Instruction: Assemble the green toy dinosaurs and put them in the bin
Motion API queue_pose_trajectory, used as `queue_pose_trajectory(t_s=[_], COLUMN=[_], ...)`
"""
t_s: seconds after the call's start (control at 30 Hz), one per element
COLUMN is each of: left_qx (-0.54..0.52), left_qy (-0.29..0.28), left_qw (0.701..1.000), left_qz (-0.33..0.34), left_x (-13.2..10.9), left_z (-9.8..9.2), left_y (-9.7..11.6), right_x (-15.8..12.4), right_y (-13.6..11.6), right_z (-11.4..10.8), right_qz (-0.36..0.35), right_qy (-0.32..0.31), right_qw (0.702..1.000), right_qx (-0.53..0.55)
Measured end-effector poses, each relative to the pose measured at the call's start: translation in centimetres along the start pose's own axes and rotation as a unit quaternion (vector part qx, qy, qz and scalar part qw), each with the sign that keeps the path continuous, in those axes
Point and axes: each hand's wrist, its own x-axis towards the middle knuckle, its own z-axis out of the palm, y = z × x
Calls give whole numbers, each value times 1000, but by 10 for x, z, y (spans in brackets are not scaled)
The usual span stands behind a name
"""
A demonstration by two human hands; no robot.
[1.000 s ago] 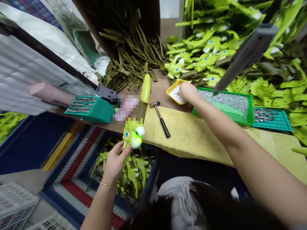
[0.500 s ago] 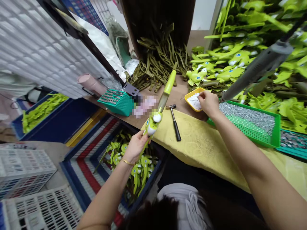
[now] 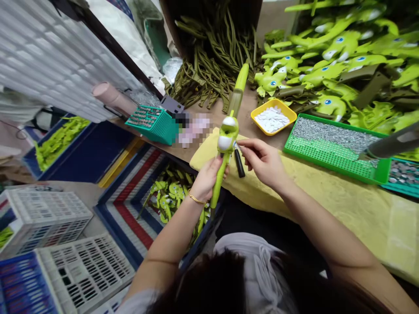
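My left hand (image 3: pixel 207 179) is shut around the long body of a lime-green toy (image 3: pixel 225 150), which stands upright with its white-eyed head on top. My right hand (image 3: pixel 262 162) is close beside the toy's head. Its fingertips pinch a tiny white piece (image 3: pixel 236 146) that nearly touches the head. A small hammer with a black handle (image 3: pixel 240 162) lies just beyond my hands, its head hidden behind the toy. A yellow tray of white pieces (image 3: pixel 273 115) sits farther back on the table, out of reach of my fingertips.
A green perforated tray of grey studs (image 3: pixel 334 146) lies on a yellow cloth (image 3: pixel 330 209). A grey tool (image 3: pixel 393 144) hangs at the right. Heaps of green toys (image 3: pixel 340 61) and olive strips (image 3: pixel 212 74) rise behind. Below my left arm is a blue crate of toys (image 3: pixel 166 205).
My right hand has left the yellow tray and moved to the toy's head, now pinching a white piece. My left hand has brought the toy closer, more upright, over the yellow cloth's edge.
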Motion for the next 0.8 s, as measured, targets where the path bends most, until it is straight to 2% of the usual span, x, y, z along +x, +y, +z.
queue_pose_trajectory(t_s=[0.13, 0.27, 0.4, 0.63, 0.8], left_qx=[6, -1, -11, -9, -31], left_qy=[-6, -8, -8, -16, -55], left_qw=[1000, 1000, 1000, 1000, 996], left_qz=[7, -7, -15, -19, -56], left_x=[-2, -3, -4, -6, -11], left_z=[1, 1, 0, -1, -3], left_y=[-2, -1, -2, -6, -12], right_x=[2, 2, 3, 7, 11], right_y=[3, 1, -1, -6, 1], right_z=[-7, -10, -11, -6, 4], right_qz=[-62, -109, -128, -106, -38], right_qy=[5, -10, -23, -64, -48], right_qw=[995, 989, 986, 986, 998], right_qx=[-77, -97, -102, -115, 2])
